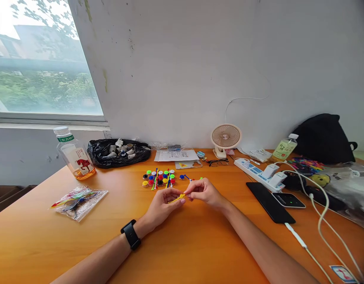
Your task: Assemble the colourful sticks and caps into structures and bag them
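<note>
Over the middle of the table, my left hand (162,206) is closed on a small yellow plastic piece (182,196) with a thin yellow stem. My right hand (206,193) meets it from the right, thumb and forefinger pinched at the piece's end. Whatever lies between those right fingertips is too small to make out. Just beyond my hands sit several small round pots (145,184) with coloured lids, and thin coloured plastic sticks (156,179) lie across them. A blue round piece (182,177) and a blue stick (187,177) lie to their right, partly behind my right hand.
At left are a drink bottle (78,159), a clear plastic bag (81,203) and a black bag of scraps (119,154). Papers (177,155), glasses (217,162) and a fan (226,136) stand behind. A power strip (256,173), phone (271,202) and cables (321,221) occupy the right.
</note>
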The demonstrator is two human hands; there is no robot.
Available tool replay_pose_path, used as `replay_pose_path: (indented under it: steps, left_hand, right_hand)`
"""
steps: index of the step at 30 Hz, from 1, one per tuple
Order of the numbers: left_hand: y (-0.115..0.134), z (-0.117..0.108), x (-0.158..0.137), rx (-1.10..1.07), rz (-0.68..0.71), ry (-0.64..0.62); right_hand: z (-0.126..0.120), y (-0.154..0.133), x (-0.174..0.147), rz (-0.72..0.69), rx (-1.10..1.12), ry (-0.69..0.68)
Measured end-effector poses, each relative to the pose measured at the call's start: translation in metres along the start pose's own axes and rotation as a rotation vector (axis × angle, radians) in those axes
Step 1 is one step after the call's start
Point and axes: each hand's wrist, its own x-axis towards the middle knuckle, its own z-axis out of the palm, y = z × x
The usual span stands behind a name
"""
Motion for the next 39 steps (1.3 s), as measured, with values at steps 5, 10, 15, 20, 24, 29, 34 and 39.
replay_pose_path:
  steps: [5,10,15,20,24,29,34,39]
  left_hand:
    - [-0.002,-0.003,0.001,-0.012,-0.025,0.007]
    - [0.004,-0.002,-0.002,0.044,-0.038,0.005]
    - [0.01,-0.002,-0.003,0.09,-0.043,0.045]
    - [0.009,-0.005,-0.002,0.219,0.064,0.035]
    - [0.006,-0.007,-0.001,0.256,0.115,0.021]
    - [0.0,-0.007,-0.001,0.272,0.166,0.014]
    - [0.01,-0.006,-0.004,0.392,0.247,0.034]
    - [0.025,-0.006,-0.008,0.588,0.338,0.036]
  right_hand:
    - [-0.004,-0.001,0.0,0.012,0.005,0.025]
    - [-0.007,0.003,0.001,0.001,-0.029,-0.031]
    - [-0.008,0.002,0.002,-0.009,-0.073,-0.059]
    - [-0.007,0.001,0.001,-0.017,-0.087,-0.05]
    - [-0.006,0.004,0.001,-0.002,-0.1,-0.067]
    - [-0.005,0.004,0.002,-0.008,-0.127,-0.077]
    - [0.001,0.004,0.001,0.034,-0.133,-0.055]
    - [0.005,0.004,-0.001,0.076,-0.202,-0.074]
